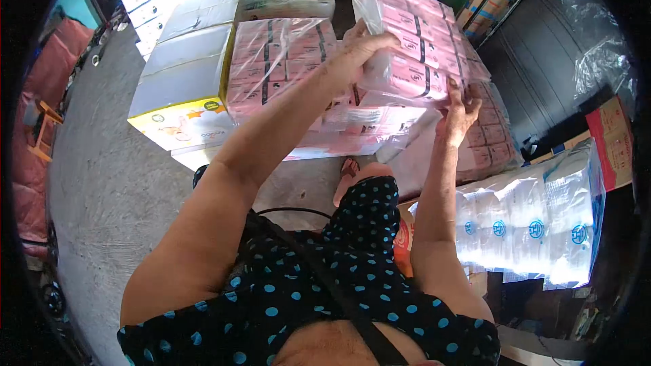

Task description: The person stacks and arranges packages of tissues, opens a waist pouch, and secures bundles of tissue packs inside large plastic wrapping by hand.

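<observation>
A large bundle of pink packs (pixel 413 34) in clear plastic wrap, each pack with a dark band, is tilted between my hands. My left hand (pixel 366 51) grips its near left side, fingers bent over the plastic. Around its lower right corner, my right hand (pixel 461 114) is closed with the fingers pressed to the wrap. Under and beside it are more wrapped bundles: a stack of pink packs (pixel 281 57) to the left and another pink bundle (pixel 491 129) to the right. The bundle's underside is hidden.
White and yellow cartons (pixel 180 74) stand left of the stack. Clear-wrapped white packs with blue logos (pixel 536 220) lie at my right. A dark panel (pixel 536 47) and a red box (pixel 610 139) are beyond. Concrete floor (pixel 108 196) stretches along the left.
</observation>
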Demonstrator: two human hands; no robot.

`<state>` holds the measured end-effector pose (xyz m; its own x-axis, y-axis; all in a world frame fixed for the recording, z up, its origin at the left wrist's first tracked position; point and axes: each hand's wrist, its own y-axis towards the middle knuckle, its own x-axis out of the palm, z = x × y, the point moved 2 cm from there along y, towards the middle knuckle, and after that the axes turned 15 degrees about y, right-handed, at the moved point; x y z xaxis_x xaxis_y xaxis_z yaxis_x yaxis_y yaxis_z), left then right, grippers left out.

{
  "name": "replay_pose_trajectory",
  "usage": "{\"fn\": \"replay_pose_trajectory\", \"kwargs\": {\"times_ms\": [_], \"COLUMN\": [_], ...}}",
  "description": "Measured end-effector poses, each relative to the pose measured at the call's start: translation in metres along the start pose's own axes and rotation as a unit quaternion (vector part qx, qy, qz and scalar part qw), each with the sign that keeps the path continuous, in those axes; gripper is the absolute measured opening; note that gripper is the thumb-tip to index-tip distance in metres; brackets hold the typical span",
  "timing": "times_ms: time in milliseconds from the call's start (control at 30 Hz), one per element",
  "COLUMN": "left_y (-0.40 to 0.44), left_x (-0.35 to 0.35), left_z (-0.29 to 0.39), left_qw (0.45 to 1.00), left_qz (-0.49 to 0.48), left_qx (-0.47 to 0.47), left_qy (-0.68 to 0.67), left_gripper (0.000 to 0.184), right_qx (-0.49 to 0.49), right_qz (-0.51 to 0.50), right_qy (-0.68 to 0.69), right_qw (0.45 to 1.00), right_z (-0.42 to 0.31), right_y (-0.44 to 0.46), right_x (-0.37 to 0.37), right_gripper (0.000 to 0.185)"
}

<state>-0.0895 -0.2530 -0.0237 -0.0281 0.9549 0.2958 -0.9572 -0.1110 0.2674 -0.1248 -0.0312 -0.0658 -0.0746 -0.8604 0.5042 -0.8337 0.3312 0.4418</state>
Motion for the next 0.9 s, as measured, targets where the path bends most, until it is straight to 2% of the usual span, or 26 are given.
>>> {"fn": "replay_pose_trajectory", "kwargs": {"times_ms": [33,67,133,167,200,233,267,300,400,567,667,700,800,833,900], "left_y": [0.002,0.004,0.005,0.004,0.002,0.0,-0.003,-0.004,-0.021,-0.026,-0.031,-0.029,-0.03,-0.03,-0.028], "left_x": [-0.004,-0.011,-0.023,-0.029,-0.037,-0.043,-0.045,-0.048,-0.049,-0.059,-0.059,-0.055,-0.049,-0.05,-0.051], "left_z": [0.001,0.001,-0.002,-0.012,-0.028,-0.046,-0.052,-0.058,-0.062,-0.061,-0.059,-0.056,-0.052,-0.051,-0.051], "left_qw": [1.0,0.992,0.931,0.931,0.869,0.778,0.661,0.66,0.685,0.649,0.641,0.639,0.628,0.626,0.627], "left_qz": [-0.002,0.012,0.043,0.044,0.024,0.005,-0.014,-0.012,-0.005,-0.011,0.031,0.028,0.032,0.033,0.042], "left_qx": [-0.002,-0.045,-0.125,-0.125,-0.054,0.019,0.091,0.091,0.195,0.193,0.273,0.276,0.231,0.229,0.232], "left_qy": [0.002,0.118,0.339,0.339,0.491,0.628,0.744,0.745,0.702,0.736,0.717,0.718,0.742,0.745,0.742], "left_gripper": [0.05,0.05,0.049,0.049,0.049,0.049,0.049,0.049,0.04,0.039,0.035,0.035,0.031,0.031,0.028], "right_qx": [0.0,0.012,0.035,0.035,0.043,0.052,0.059,0.059,0.047,0.139,-0.072,-0.074,0.057,0.059,-0.015], "right_qz": [0.004,-0.003,-0.019,-0.02,-0.064,-0.108,-0.152,-0.154,-0.148,-0.18,-0.177,-0.172,-0.17,-0.17,-0.183], "right_qy": [0.001,-0.027,-0.083,-0.083,-0.059,-0.034,-0.008,-0.006,-0.126,-0.175,-0.212,-0.21,-0.046,-0.043,-0.191], "right_qw": [1.0,1.0,0.996,0.996,0.995,0.992,0.987,0.986,0.98,0.958,0.959,0.96,0.983,0.983,0.964], "right_z": [0.008,0.022,0.051,0.061,0.074,0.085,0.088,0.089,0.073,0.063,0.083,0.085,0.093,0.092,0.084], "right_y": [0.007,0.015,0.024,0.021,0.014,0.008,0.003,0.004,-0.001,-0.005,-0.007,-0.004,-0.008,-0.009,-0.011], "right_x": [-0.001,-0.005,-0.016,-0.02,-0.022,-0.022,-0.016,-0.014,0.0,0.009,0.0,-0.002,-0.01,-0.007,0.001], "right_gripper": [0.048,0.049,0.051,0.051,0.051,0.051,0.051,0.051,0.053,0.055,0.056,0.056,0.057,0.057,0.056]}}
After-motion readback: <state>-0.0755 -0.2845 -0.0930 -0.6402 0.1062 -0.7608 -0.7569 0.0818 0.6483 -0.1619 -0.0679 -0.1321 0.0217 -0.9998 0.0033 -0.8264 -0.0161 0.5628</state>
